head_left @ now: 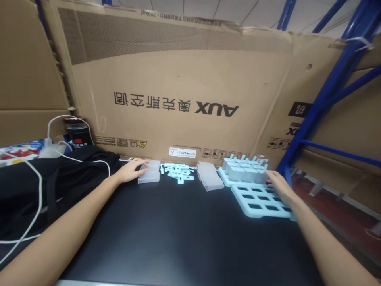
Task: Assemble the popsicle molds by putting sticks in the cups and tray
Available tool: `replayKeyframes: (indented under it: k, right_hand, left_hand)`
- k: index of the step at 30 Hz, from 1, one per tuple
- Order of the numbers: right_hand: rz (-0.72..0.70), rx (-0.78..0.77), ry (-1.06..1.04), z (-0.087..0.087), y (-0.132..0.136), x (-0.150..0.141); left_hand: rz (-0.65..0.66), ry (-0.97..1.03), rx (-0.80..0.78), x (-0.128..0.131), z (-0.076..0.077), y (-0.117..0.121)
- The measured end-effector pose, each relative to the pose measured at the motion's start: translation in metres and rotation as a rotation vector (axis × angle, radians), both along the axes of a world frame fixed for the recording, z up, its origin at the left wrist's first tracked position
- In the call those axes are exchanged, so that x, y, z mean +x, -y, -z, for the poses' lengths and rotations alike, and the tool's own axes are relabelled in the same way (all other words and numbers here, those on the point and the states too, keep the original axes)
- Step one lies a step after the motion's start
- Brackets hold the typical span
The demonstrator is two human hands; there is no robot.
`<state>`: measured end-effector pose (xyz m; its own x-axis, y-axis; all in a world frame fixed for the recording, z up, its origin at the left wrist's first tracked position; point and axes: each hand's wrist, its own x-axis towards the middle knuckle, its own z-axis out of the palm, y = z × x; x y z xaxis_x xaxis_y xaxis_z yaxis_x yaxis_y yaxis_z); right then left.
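My left hand (132, 170) lies with stretched fingers against a set of clear plastic mold boxes (149, 176) at the table's back left. Right of these is a loose pile of light-blue popsicle sticks (179, 171), then a second set of clear mold boxes (210, 176). A popsicle mold set (245, 171) stands upright at the back right, blue sticks poking out of its top. At its right end is my right hand (279, 184), fingers loosely bent and touching or close to it; the fingertips are partly hidden. In front lies a light-blue frame (250, 210) with rectangular openings, partly under my right wrist.
A large cardboard sheet (178, 75) walls off the back of the black table (184, 238). At left are a black bag (80, 171), a dark-lidded jar (77, 133) and white cables (40, 190). Blue metal shelving (321, 91) rises at right.
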<state>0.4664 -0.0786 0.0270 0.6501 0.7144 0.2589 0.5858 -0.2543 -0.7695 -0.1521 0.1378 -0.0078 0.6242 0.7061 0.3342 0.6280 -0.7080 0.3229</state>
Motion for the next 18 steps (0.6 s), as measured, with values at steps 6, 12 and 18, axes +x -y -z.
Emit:
replayKeyframes:
  k: [6, 12, 18]
  right_hand:
    - [-0.115, -0.134, 0.071, -0.004, 0.008, -0.004]
    - [-0.011, -0.395, 0.458, -0.006, 0.003, -0.02]
    - [0.148, -0.386, 0.483, -0.003, 0.002, -0.025]
  left_hand:
    - [0.032, 0.006, 0.027, -0.002, 0.002, 0.0]
    - [0.045, 0.029, 0.049, -0.003, 0.005, -0.003]
    - [0.052, -0.009, 0.067, -0.003, 0.004, -0.002]
